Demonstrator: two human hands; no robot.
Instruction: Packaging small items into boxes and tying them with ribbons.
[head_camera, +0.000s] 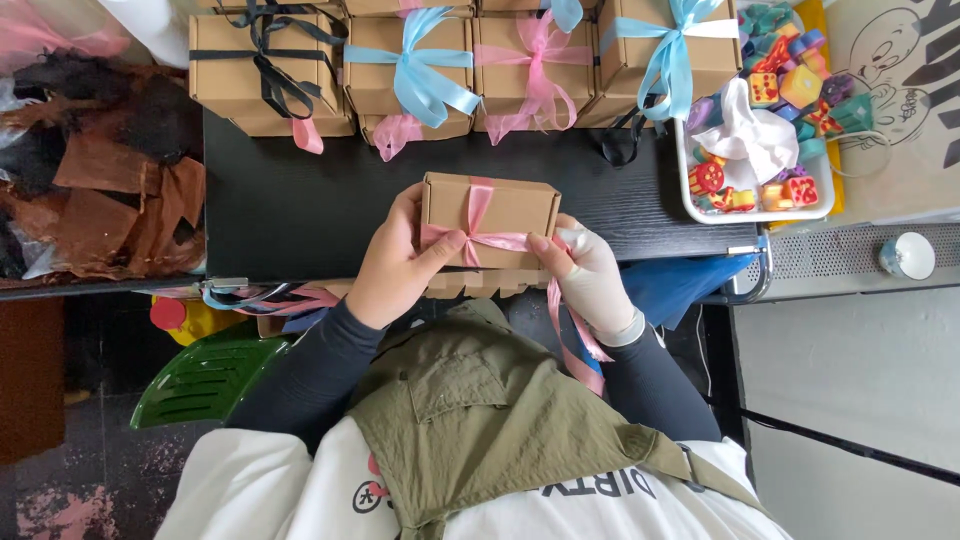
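Note:
A small brown cardboard box (500, 205) sits at the near edge of the black table (300, 200), wrapped with a pink ribbon (478, 238). My left hand (395, 265) grips the box's left side, thumb pressed on the ribbon's knot. My right hand (590, 275), in a white glove, pinches the ribbon on the box's front right. The ribbon's loose tails hang down past my right wrist toward my lap.
A row of ribboned brown boxes (420, 70) lines the table's far edge, tied in black, blue and pink. A white tray (760, 215) of colourful small items and a white cloth stands at right. Brown paper scraps (110, 200) lie at left. A green chair (200, 375) is below.

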